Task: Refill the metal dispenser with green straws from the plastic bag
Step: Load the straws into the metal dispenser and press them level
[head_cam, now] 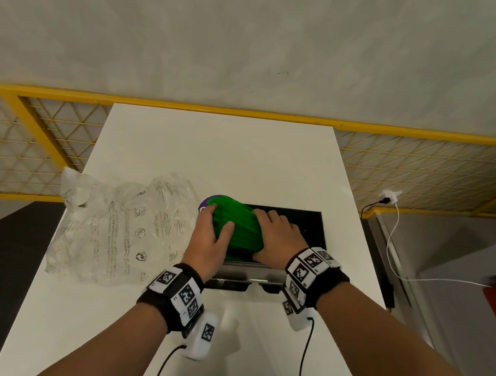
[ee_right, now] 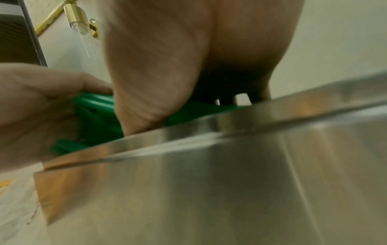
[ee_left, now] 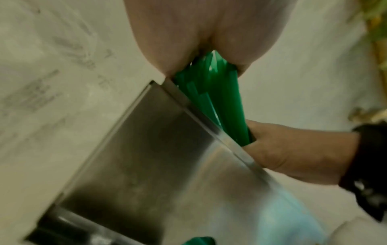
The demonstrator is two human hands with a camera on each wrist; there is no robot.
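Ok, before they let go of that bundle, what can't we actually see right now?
- Inside of the metal dispenser: head view, green straws and both hands cover the opening; fill level unknown.
- Right hand fingertips: hidden behind the rim and bundle.
- Plastic bag: crumpled; any leftover straws unclear.
- Purple object beyond the left hand: mostly hidden.
- Wrist views: motion-blurred.

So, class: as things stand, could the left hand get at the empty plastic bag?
Probably yes, but not freely: the plastic bag lies right beside the left hand with nothing between, yet that hand grips the green straws and must let go first.
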